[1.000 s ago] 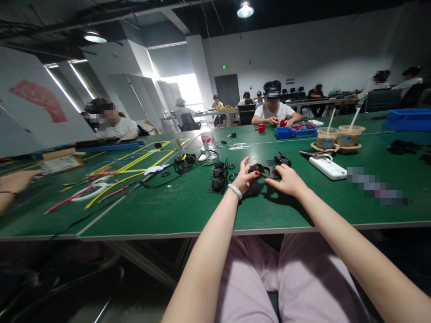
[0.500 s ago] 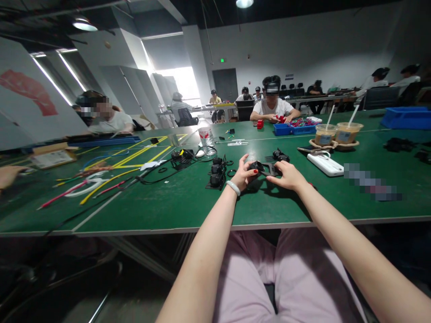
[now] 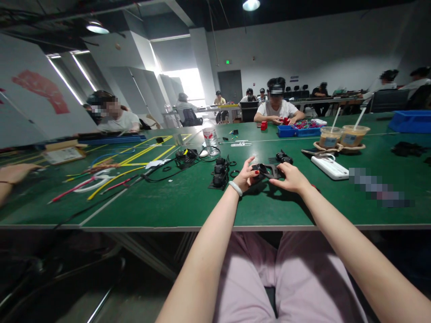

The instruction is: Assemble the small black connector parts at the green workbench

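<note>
My left hand (image 3: 246, 177) pinches a black round part (image 3: 258, 168), thumb and fingers around its side. In my right hand (image 3: 291, 178) is a flat black frame-shaped bracket (image 3: 270, 171), gripped at its right end. The two black pieces meet between my hands just above the green table (image 3: 195, 206); whether they are joined I cannot tell. Left of my hands sits a row of black round-bodied parts (image 3: 220, 172), with loose black rings (image 3: 235, 173) beside it. Behind my right hand rests another black part (image 3: 283, 157).
Coloured cables (image 3: 92, 181) and a black cord (image 3: 158, 180) lie to the left. Beyond my hands are a clear cup (image 3: 210, 138) and blue bins (image 3: 299, 131). On the right stand two iced drinks (image 3: 353, 136) and a white power bank (image 3: 330, 168). A co-worker (image 3: 276, 107) sits opposite.
The view has turned slightly left, so the scene sits a little further right. Both hands keep their hold on the black pieces, with little visible movement.
</note>
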A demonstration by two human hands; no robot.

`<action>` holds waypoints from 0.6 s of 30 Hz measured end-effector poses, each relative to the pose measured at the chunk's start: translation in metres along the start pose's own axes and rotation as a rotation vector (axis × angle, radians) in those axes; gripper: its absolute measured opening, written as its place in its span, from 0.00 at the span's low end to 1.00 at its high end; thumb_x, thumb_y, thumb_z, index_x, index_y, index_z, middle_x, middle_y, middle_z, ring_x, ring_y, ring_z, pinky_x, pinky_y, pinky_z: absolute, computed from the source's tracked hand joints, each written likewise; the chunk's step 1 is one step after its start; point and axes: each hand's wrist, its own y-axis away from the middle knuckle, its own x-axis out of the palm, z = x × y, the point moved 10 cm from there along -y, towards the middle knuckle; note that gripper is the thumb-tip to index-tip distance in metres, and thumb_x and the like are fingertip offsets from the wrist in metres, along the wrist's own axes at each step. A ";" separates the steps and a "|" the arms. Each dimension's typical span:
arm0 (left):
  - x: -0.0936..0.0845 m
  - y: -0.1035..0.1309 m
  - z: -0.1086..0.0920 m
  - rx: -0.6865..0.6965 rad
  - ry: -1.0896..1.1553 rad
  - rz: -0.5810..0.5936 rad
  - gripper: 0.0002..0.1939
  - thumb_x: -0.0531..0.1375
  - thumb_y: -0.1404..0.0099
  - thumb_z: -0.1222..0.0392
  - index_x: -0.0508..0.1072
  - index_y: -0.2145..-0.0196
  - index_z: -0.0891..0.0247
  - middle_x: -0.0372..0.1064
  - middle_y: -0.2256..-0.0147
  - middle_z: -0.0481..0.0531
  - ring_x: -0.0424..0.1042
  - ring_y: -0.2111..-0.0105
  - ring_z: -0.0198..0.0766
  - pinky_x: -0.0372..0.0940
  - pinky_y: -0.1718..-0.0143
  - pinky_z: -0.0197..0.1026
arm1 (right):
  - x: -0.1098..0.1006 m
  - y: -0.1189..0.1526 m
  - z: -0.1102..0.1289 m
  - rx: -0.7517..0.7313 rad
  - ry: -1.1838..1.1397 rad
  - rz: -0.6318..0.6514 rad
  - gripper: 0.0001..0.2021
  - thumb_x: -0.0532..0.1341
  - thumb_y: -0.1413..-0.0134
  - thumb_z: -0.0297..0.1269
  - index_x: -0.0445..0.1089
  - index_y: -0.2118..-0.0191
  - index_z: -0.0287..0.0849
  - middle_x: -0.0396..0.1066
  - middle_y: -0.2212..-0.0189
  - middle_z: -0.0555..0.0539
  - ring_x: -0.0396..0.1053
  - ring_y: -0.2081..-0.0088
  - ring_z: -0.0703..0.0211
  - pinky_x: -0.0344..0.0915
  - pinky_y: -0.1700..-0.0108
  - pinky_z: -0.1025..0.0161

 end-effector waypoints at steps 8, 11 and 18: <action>0.006 0.004 -0.003 0.014 0.026 0.000 0.39 0.61 0.54 0.65 0.45 0.48 0.54 0.64 0.63 0.49 0.67 0.67 0.33 0.59 0.59 0.42 | 0.000 0.002 0.002 0.012 -0.007 -0.012 0.22 0.54 0.62 0.56 0.62 0.70 0.38 0.62 0.72 0.45 0.61 0.69 0.58 0.57 0.67 0.64; 0.006 0.004 -0.003 0.019 0.023 -0.008 0.40 0.62 0.55 0.64 0.45 0.48 0.53 0.64 0.62 0.49 0.67 0.65 0.35 0.58 0.58 0.44 | -0.001 0.001 0.002 0.000 -0.025 -0.004 0.23 0.54 0.62 0.56 0.62 0.69 0.38 0.62 0.72 0.45 0.61 0.70 0.59 0.57 0.67 0.64; 0.004 0.003 -0.001 0.018 0.021 -0.018 0.42 0.62 0.55 0.65 0.43 0.47 0.52 0.63 0.61 0.49 0.67 0.65 0.35 0.58 0.58 0.45 | 0.001 -0.004 -0.012 0.109 -0.144 0.001 0.18 0.47 0.51 0.48 0.65 0.71 0.39 0.65 0.76 0.47 0.60 0.74 0.63 0.55 0.70 0.66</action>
